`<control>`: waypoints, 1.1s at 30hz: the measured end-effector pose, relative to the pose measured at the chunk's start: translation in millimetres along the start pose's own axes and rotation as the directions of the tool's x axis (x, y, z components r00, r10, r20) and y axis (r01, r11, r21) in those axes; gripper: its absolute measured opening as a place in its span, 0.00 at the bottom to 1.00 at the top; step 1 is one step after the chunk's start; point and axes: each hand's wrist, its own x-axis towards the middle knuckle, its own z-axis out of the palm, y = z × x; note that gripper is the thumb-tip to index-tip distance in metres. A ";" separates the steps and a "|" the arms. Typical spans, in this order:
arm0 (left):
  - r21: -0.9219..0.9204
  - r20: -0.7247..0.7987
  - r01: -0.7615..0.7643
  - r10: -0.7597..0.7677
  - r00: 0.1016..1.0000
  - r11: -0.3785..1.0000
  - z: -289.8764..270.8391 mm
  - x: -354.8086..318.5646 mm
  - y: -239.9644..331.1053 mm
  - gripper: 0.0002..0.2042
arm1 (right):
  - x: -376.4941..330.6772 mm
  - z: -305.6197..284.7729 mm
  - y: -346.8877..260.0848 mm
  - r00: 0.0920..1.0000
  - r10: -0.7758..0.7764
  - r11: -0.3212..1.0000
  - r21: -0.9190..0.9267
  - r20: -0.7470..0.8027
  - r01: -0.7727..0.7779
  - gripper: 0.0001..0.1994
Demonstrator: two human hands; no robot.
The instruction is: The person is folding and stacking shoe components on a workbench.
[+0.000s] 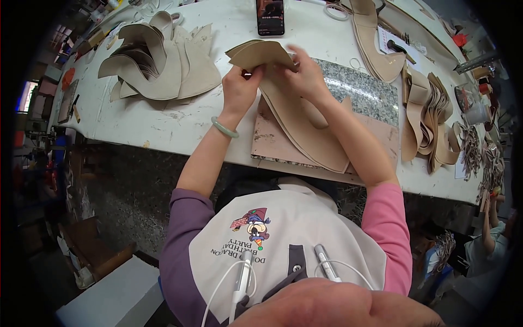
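Curved tan leather pieces [297,122], at least two in a layer, stretch from my hands down across the work board. Their far ends are raised and bent over toward me. My left hand [241,90] is closed on the raised end at its left side, the thumb pressing from the near side. On the other side my right hand [306,76] grips the same end, with its index finger lifted off at the upper edge. The lower end of the pieces rests on a pinkish board [376,139] in front of me; my right forearm passes over part of them.
A stack of curved pale pieces [180,65] lies left on the white table [163,128]. A phone [271,16] stands at the back. Beyond the board is a speckled stone slab [376,90]. More tan pieces [419,114] and a long curved one [376,52] lie right.
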 end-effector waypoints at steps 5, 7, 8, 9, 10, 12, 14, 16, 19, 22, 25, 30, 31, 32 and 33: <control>-0.125 -0.117 -0.084 0.070 0.991 0.989 0.6 -6.5 16.4 0.13 | 8.8 -13.9 -24.5 0.944 0.203 0.932 0.245 0.259 -0.268 0.10; -0.119 -0.183 -0.121 0.098 0.978 0.985 1.4 -7.5 23.9 0.17 | 8.5 -20.3 -41.5 0.940 0.226 0.949 0.161 0.254 -0.272 0.10; -0.119 -0.186 -0.123 0.099 0.978 0.985 4.1 -7.0 27.5 0.17 | 6.0 -21.5 -45.1 0.941 0.223 0.950 0.161 0.255 -0.269 0.10; -0.213 -0.244 -0.171 0.117 0.963 0.962 8.0 -6.5 31.2 0.18 | 3.4 -22.4 -48.8 0.954 0.205 0.954 0.176 0.217 -0.245 0.10; -0.301 -0.303 -0.223 0.129 0.944 0.927 11.5 -5.8 35.0 0.19 | 1.0 -23.1 -52.4 0.966 0.186 0.957 0.190 0.180 -0.219 0.09; -0.452 -0.423 -0.338 0.135 0.896 0.825 11.7 -4.1 42.0 0.22 | -2.4 -23.0 -59.0 0.984 0.144 0.962 0.217 0.106 -0.164 0.09; -0.554 -0.383 -0.288 0.068 0.921 0.781 4.1 2.4 54.1 0.20 | -4.0 -23.7 -54.0 0.991 0.108 0.964 0.236 0.084 -0.125 0.09; -0.733 -0.277 -0.164 -0.069 0.959 0.660 -7.4 5.7 66.7 0.18 | -8.0 -22.7 -45.4 0.998 0.046 0.962 0.267 0.051 -0.058 0.09; -0.757 -0.185 -0.080 -0.095 0.978 0.649 -20.3 5.9 66.5 0.15 | -7.9 -27.0 -54.7 0.998 0.018 0.965 0.262 0.053 -0.032 0.09; -0.572 -0.070 -0.027 -0.015 0.997 0.820 -28.4 8.3 62.1 0.11 | -5.3 -36.9 -72.8 0.994 0.049 0.978 0.200 0.096 -0.067 0.08; -0.642 -0.017 -0.003 -0.010 1.000 0.766 -30.2 9.2 75.0 0.09 | -4.3 -45.9 -72.7 0.995 0.004 0.982 0.189 0.098 -0.022 0.07; -0.635 0.084 0.002 0.067 0.994 0.772 -34.0 15.0 90.3 0.08 | 10.8 -55.3 -76.8 0.971 -0.240 0.953 0.193 0.016 0.233 0.06; -0.598 0.110 -0.015 0.100 0.989 0.801 -35.3 16.0 91.9 0.08 | 15.5 -56.7 -78.5 0.941 -0.337 0.922 0.193 -0.027 0.335 0.06; -0.559 0.137 -0.033 0.131 0.982 0.828 -36.8 16.6 93.6 0.08 | 18.0 -57.7 -79.6 0.901 -0.429 0.881 0.190 -0.070 0.434 0.06; -0.560 0.140 -0.033 0.134 0.981 0.828 -37.6 18.4 95.2 0.08 | 19.8 -59.4 -79.0 0.901 -0.428 0.881 0.187 -0.073 0.434 0.06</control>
